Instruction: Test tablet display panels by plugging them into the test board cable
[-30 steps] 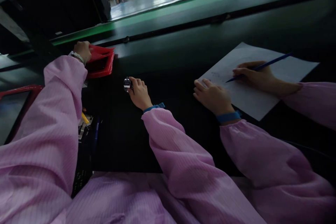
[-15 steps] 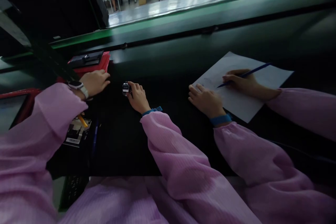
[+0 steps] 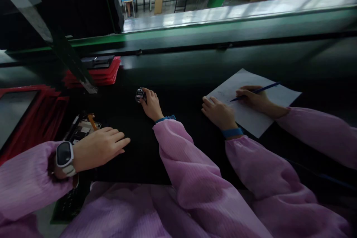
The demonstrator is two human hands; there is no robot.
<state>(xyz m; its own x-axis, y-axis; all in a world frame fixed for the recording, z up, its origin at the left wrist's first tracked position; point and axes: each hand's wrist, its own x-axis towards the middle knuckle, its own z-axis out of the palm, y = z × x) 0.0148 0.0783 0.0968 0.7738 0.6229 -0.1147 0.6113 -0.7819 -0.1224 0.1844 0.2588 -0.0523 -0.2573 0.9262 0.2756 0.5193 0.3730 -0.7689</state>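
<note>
My left hand (image 3: 102,148), with a watch (image 3: 64,153) on its wrist, hovers low over the black work surface, fingers stretched out and holding nothing. Just behind it lies an electronic assembly (image 3: 84,129) with an orange flex cable (image 3: 92,121); the hand partly covers it. A small chrome tally counter (image 3: 140,95) is gripped between the thumb and fingers of my right hand (image 3: 153,105), which rests on the surface. A blue band circles that wrist.
At the right, a co-worker's hands (image 3: 220,113) are on a white sheet (image 3: 262,121), one holding a blue pen (image 3: 267,87). Red-wrapped panels are stacked at the left (image 3: 52,119) and farther back (image 3: 111,76). A slanted post (image 3: 69,57) stands at the left.
My left hand has come back from the rear red stack, toward me, and now covers the blue pen beside the assembly. My right hand stays on the tally counter. The view has shifted slightly.
</note>
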